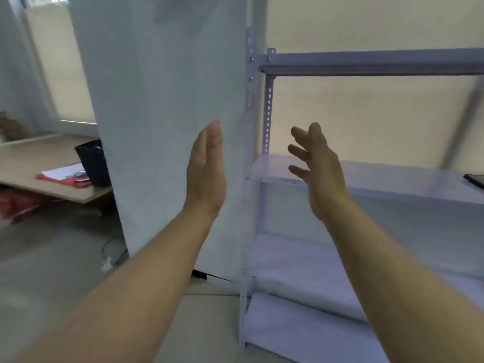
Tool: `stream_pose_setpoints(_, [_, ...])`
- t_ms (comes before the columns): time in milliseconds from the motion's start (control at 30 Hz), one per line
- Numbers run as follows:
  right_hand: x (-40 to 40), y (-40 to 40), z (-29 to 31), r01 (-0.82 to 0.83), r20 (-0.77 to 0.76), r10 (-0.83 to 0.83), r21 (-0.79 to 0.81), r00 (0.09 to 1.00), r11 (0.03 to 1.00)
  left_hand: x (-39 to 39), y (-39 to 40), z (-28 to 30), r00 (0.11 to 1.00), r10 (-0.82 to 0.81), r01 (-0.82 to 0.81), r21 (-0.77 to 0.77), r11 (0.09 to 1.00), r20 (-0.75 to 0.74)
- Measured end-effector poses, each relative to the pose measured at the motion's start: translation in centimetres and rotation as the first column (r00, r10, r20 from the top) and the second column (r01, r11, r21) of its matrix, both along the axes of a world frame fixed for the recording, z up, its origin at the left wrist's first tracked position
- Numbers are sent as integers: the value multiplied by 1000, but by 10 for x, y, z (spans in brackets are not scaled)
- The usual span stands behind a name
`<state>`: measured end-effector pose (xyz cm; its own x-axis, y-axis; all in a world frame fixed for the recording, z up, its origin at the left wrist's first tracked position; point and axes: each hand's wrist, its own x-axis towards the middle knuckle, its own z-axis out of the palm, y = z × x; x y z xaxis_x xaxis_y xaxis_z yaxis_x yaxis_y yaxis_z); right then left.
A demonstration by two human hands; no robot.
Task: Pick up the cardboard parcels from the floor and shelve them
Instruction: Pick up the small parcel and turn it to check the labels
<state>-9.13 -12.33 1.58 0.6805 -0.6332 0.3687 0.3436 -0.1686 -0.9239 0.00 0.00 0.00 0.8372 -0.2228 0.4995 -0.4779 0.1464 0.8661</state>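
Both hands are hovering empty before the metal shelf rack: left hand flat, right hand with fingers spread; a cardboard parcel is lying on the floor below the forearms.

Storeroom, bare metal shelving, concrete floor
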Motion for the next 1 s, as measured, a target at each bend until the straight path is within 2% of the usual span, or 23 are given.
stream_pose_setpoints(267, [66,84,-55,-239,-107,244,63,964,969,26,94,-50,975,183,-186,-17,982,-124])
stream_pose_setpoints(567, [127,224,-99,-458,-224,463,75,858,886,51,233,-94,909,398,-396,42,917,-122])
stream_pose_setpoints(767, [169,328,-130,-589,-311,588,101,747,802,72,336,-120,805,541,-543,65,837,-242])
stream_pose_setpoints(1000, [210,437,-181,-714,-376,710,157,596,682,88,445,-169,651,696,-694,135,707,-302])
